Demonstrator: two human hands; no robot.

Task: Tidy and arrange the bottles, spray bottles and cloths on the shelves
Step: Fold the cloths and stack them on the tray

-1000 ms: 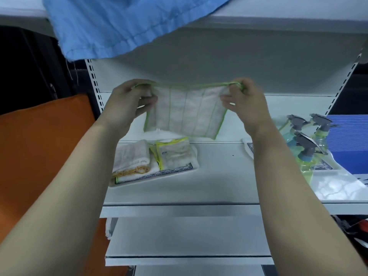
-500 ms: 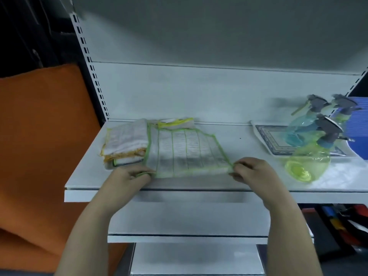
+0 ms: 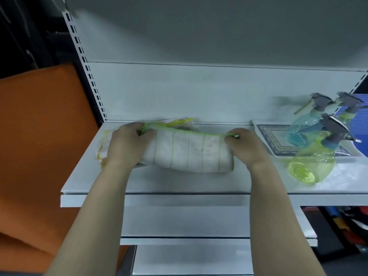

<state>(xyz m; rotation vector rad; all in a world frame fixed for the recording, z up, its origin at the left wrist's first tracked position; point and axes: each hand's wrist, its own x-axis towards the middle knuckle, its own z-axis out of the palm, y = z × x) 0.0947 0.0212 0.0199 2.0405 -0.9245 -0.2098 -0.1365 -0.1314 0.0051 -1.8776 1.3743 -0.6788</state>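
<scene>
A white cloth with green stripes and a green hem [image 3: 189, 151] lies folded in half on the white shelf [image 3: 179, 184]. My left hand [image 3: 127, 144] pinches its far left corner and my right hand [image 3: 244, 146] pinches its far right corner. Behind it, other folded cloths [image 3: 179, 122] with yellow trim show only at their edges; my left hand and the green cloth hide the rest. Three spray bottles with grey triggers stand at the right: a yellow-green one [image 3: 312, 164] in front, a blue one [image 3: 300, 128] behind it, and a third [image 3: 348, 108] at the edge.
A patterned white tray [image 3: 276, 136] sits under the spray bottles. An orange panel [image 3: 39, 136] fills the left. Lower white shelves [image 3: 189, 224] step out below. A perforated upright [image 3: 87, 72] bounds the shelf's left side.
The cloth went from held up in the air, to spread flat on the shelf, to folded over away from me. Both hands moved from the near edge to the far edge.
</scene>
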